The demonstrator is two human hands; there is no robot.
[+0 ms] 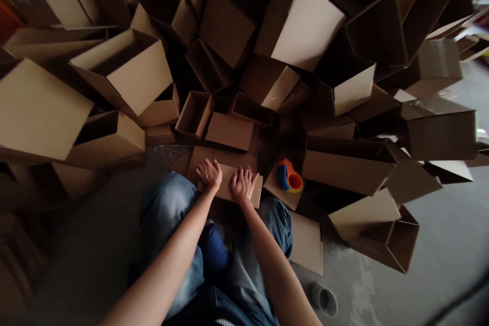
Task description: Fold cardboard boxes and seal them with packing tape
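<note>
Grip: I've got both open, pinching nothing. The left grip (209, 174) and the right grip (243, 184) are pressed palm-down with fingers spread, side by side and just apart.

Under my grips: a folded cardboard carton (250, 194), lying low with its flaps flat, both grips bearing on it.

Position: it sits on the concrete floor (451, 234), just beyond my denim-clad knees (168, 204), with the wide spread of boxes starting right behind it.

Handling: I'd call this light and fairly stiff, though it'll flex along the creases. It isn't slippery or fragile, but the flaps could spring up. My pick for a hold is the firm outer edges, not a loose flap.

Right side: a blue-and-orange tape dispenser (289, 175) rests on a flat cardboard sheet (282, 199), close to my right grip but untouched. Another loose cardboard sheet (306, 244) lies nearer me.

Left side: a wisp of clear plastic film (173, 153) sits beside the carton.

Far side: a small open carton (194, 114) leads into a big heap of open cardboard boxes (126, 69), tumbled at all angles.

Near right: a grey object (324, 299), maybe a shoe; I can't tell.
</note>
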